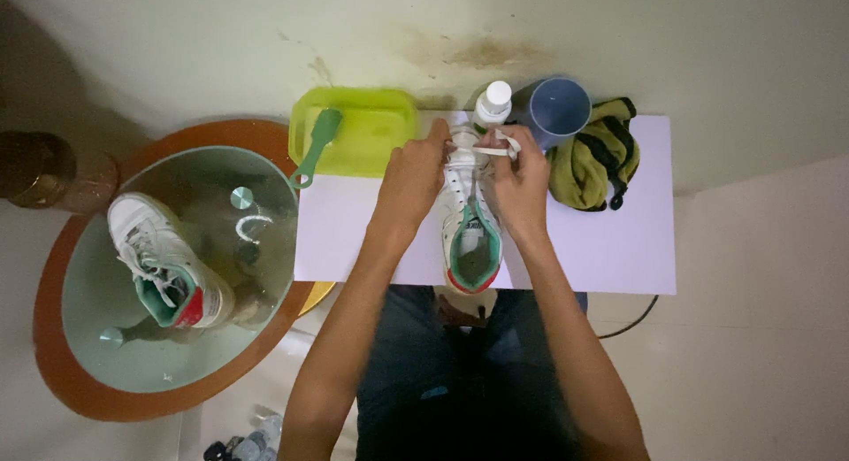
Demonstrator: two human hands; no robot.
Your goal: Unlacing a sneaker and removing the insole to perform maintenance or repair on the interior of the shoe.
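Note:
A white sneaker [469, 235] with green lining and a red heel stands on a white board [619, 249], its toe pointing away from me. My left hand [414, 176] grips the sneaker's left side near the toe. My right hand [520, 182] pinches a white lace [491, 149] and holds it stretched across the front eyelets. Both hands sit over the sneaker's front half and hide part of the lacing.
A matching sneaker [168, 271] stands on a round glass table [106, 355] at the left. Behind the board are a lime tray [371, 134] with a green brush [317, 147], a white-capped bottle [493, 103], a blue cup [559, 109] and a yellow-green cloth [594, 156].

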